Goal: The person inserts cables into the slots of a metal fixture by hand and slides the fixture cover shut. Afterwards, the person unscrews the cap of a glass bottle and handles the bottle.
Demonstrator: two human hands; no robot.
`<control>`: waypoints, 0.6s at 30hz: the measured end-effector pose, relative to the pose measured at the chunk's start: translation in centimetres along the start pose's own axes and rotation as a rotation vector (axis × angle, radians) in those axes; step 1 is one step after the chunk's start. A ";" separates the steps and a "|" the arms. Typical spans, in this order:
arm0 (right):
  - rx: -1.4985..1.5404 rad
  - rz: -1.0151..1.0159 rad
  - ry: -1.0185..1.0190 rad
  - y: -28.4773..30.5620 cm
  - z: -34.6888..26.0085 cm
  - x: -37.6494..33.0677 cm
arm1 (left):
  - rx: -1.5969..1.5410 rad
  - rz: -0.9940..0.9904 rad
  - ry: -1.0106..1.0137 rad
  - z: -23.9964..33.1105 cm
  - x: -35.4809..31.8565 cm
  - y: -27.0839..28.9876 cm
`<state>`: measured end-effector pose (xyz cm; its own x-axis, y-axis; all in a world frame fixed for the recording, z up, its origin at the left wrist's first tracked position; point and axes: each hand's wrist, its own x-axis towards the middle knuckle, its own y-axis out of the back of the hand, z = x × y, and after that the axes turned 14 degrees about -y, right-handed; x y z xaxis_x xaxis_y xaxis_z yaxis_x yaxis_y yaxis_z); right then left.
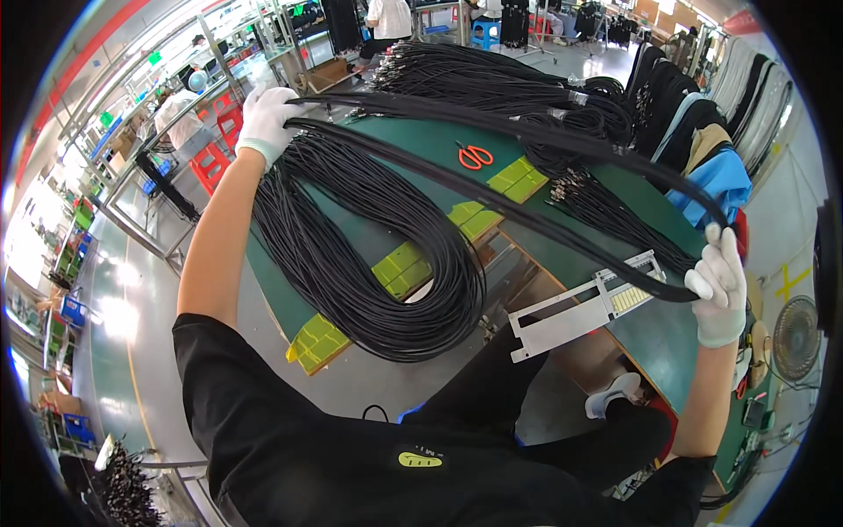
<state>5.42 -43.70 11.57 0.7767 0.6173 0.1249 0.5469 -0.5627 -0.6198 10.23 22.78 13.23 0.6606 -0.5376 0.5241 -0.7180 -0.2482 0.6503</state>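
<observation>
Both my hands wear white gloves. My left hand (266, 121), raised at the left over the table's far side, is closed around the ends of a bundle of black cables (562, 139). The bundle stretches in two strands across to my right hand (720, 281), which is closed on its looped end. A thick hank of black cables (439, 325) lies bent in a U under the left hand and hangs over the table's near edge. Between the strands rest scissors with orange handles (475, 158). Below the right part of the bundle sits a pale metal frame (566, 321).
More black cables (474, 75) are heaped at the table's far side, with another bunch (615, 211) at the right. Yellow tape (399, 272) runs along the green table edge. A fan (796, 342) stands far right; red stools (211, 162) stand left.
</observation>
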 end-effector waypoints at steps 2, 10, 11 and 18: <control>0.070 0.091 -0.097 2.6 0.1 -1.3 | -0.108 -0.114 -0.010 0.5 0.3 -0.7; -1.031 0.733 -0.219 5.2 -1.3 -3.3 | -0.117 -0.050 -0.010 0.0 4.4 3.9; -1.360 0.884 -0.183 7.0 -2.3 -4.3 | -0.130 -0.045 -0.082 -0.4 5.4 3.6; -0.987 1.321 -0.123 14.3 -4.6 -11.5 | -0.391 -0.143 -0.369 9.0 9.6 2.0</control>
<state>5.74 -61.35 4.82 0.8354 -0.5307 -0.1430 -0.4166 -0.7812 0.4649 13.17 9.82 14.65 0.5747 -0.7842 0.2341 -0.4455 -0.0598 0.8933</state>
